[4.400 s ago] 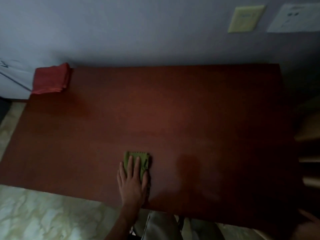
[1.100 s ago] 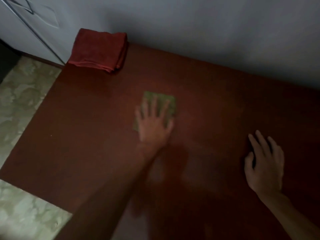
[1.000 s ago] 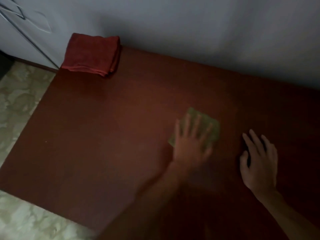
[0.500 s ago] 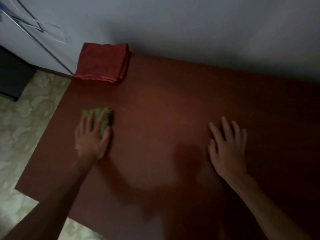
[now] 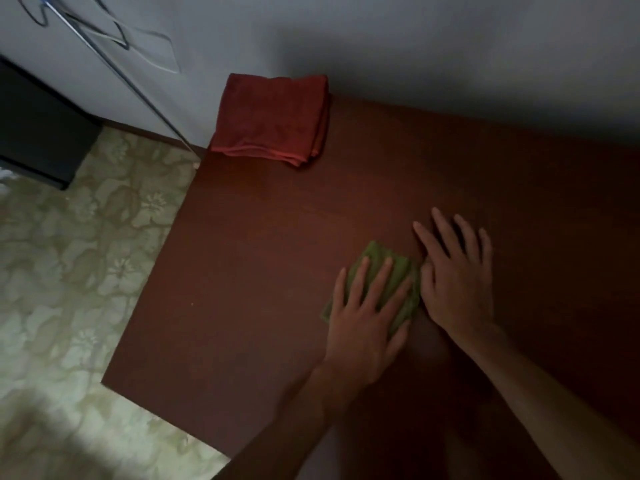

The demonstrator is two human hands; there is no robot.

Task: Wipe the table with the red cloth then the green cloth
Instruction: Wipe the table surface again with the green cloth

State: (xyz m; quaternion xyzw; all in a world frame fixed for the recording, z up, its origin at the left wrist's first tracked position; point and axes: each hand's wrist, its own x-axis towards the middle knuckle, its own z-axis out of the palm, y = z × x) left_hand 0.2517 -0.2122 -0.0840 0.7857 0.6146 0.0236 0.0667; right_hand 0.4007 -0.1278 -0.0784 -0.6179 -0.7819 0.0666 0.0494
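Left hand: flat grip pressing green cloth on bench. Right hand: flat, holding nothing. Red cloth: folded, far corner.

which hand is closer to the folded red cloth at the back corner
Left. The left hand lies flat on the green cloth, nearer the red cloth but well short of it. The right hand lies flat on the table just beyond, farther right.

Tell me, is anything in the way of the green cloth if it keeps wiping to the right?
Yes. The right hand lies flat on the table, right beside the green cloth under the left hand.
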